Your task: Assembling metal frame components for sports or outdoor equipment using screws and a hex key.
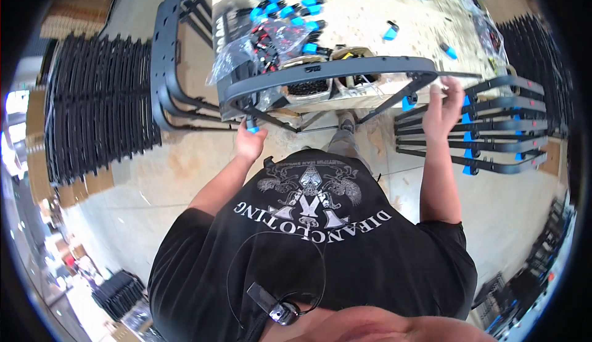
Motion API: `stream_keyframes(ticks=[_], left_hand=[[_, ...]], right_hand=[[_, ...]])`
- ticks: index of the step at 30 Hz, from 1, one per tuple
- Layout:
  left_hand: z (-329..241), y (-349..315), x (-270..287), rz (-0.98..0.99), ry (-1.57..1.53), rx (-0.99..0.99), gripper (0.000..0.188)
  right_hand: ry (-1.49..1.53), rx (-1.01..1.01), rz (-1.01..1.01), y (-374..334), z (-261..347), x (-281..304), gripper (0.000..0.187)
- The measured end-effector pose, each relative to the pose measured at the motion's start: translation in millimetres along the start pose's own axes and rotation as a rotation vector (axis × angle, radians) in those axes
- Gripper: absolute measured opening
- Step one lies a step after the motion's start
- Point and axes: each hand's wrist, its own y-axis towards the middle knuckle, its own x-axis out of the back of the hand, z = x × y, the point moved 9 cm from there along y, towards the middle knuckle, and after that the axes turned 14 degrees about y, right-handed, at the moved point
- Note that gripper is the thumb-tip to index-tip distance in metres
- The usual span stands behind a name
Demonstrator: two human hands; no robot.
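Note:
A dark grey curved metal frame (333,66) lies across the near edge of the workbench, its bent ends pointing toward me. My left hand (251,142) is closed around a black-and-blue clamp (251,127) at the frame's left end. Beyond the frame's right corner, my right hand (443,109) is raised with thumb and fingers apart, and nothing shows in it. A second blue piece (408,103) sits by the frame's right leg. Just past my right fingertips, a thin dark strip (459,74) sticks out along the bench edge.
Several black-and-blue clamps (287,10) lie on the wooden bench (354,28) beside a plastic bag (231,58). Boxes of small black parts (308,88) stand behind the frame. Similar frames are stacked left (165,65) and right (512,123). Black parts (98,101) are piled farther left.

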Motion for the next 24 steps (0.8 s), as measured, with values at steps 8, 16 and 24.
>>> stream_keyframes(ticks=[8, 16, 24], left_hand=[[-27.2, -9.7, 11.1, 0.0, -0.026, -0.157, 0.083], [-52.1, -21.2, 30.5, 0.037, -0.077, -0.168, 0.094], [-49.8, -15.1, 30.9, 0.049, -0.193, -0.192, 0.088]], right_hand=[[0.011, -0.044, 1.27, 14.0, 149.6, -309.2, 0.044], [-0.324, -0.11, 1.577, -36.4, 50.1, -435.2, 0.046], [-0.067, -0.583, 1.834, -93.3, 43.9, -432.7, 0.054]])
